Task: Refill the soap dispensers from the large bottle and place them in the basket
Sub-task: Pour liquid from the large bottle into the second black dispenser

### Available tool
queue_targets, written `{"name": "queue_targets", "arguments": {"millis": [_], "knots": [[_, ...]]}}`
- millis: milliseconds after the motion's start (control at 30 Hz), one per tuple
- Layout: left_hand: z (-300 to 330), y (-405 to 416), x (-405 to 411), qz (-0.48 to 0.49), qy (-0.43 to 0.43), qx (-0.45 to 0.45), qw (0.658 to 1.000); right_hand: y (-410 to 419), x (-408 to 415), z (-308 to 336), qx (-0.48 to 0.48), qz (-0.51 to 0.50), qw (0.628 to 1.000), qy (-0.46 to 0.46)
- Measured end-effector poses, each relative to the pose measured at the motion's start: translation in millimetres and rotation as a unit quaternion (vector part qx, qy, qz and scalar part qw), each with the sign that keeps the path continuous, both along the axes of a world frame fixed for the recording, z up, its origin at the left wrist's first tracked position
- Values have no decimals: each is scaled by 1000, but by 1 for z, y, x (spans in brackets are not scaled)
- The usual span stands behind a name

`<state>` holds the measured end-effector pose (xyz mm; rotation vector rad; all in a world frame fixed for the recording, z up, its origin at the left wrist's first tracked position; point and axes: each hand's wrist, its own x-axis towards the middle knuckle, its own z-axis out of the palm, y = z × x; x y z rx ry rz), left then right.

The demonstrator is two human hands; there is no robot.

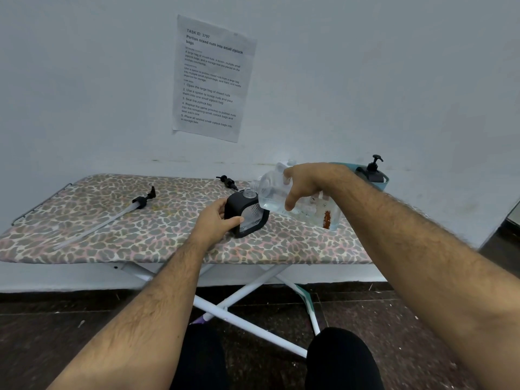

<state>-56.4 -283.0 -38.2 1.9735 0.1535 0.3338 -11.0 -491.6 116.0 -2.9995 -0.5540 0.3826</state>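
Observation:
A black soap dispenser [251, 219] with a clear window stands uncapped on the leopard-print ironing board [140, 229]. My left hand [218, 220] grips its left side. My right hand [302, 182] holds the large clear bottle [298, 202] tipped on its side, its mouth over the dispenser's open neck. A teal basket [384, 187] at the board's back right holds another black dispenser [372, 171] with its pump on. Two loose pumps lie on the board: a long-tubed pump [123, 211] at the left and a small pump [228, 182] behind the dispenser.
The board stands against a pale wall with a printed sheet [211, 77] taped above it. White crossed legs [247, 299] reach down to the dark floor. My knees in black fill the bottom of the view.

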Motion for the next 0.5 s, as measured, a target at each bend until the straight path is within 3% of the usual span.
{"name": "queue_targets", "arguments": {"millis": [500], "knots": [[0, 1, 0, -2, 1, -7, 1000, 3, 2, 2, -23, 9, 1000, -8]]}}
